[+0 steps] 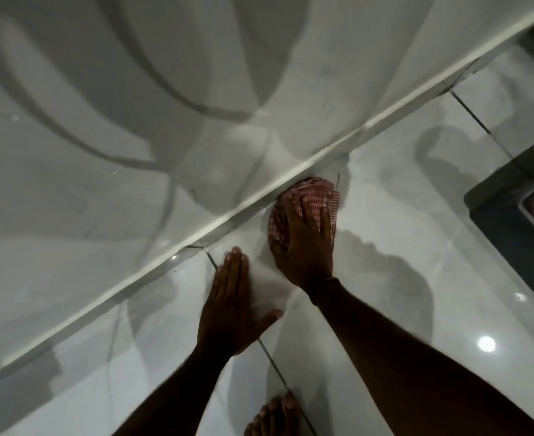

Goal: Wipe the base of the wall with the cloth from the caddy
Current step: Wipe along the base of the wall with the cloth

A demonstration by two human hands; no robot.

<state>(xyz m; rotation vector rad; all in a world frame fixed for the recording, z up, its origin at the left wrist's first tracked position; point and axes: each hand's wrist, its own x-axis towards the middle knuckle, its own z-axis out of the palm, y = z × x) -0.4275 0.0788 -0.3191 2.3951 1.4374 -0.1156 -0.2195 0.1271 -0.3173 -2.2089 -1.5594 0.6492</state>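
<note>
- Where the floor meets the wall, the red-and-white checked cloth (pixel 317 196) lies bunched on the glossy tile, its far edge touching the pale strip at the base of the wall (pixel 196 225), which runs on a slant from lower left to upper right.
- Long axis of the cloth runs away from the person toward that strip, roughly in line with the right forearm.
- Right hand (pixel 305 243) lies flat on top of the cloth, fingers spread and pressing down, fingertips pointing at the wall; nothing is pinched.
- Left hand (pixel 229 306) is planted bare on the floor tile (pixel 401 221) just beside it, fingers held together, thumb stuck out to the right, holding nothing.
- Much of the cloth is hidden under the right palm, so its full outline can't be made out.
- Toes of a bare foot (pixel 275 413) peek in at the bottom edge, cut off.
- Dark boxy object (pixel 511 221) sits at the right edge, cropped and too blurred to identify.
- Curved shadows sweep across the wall above.
</note>
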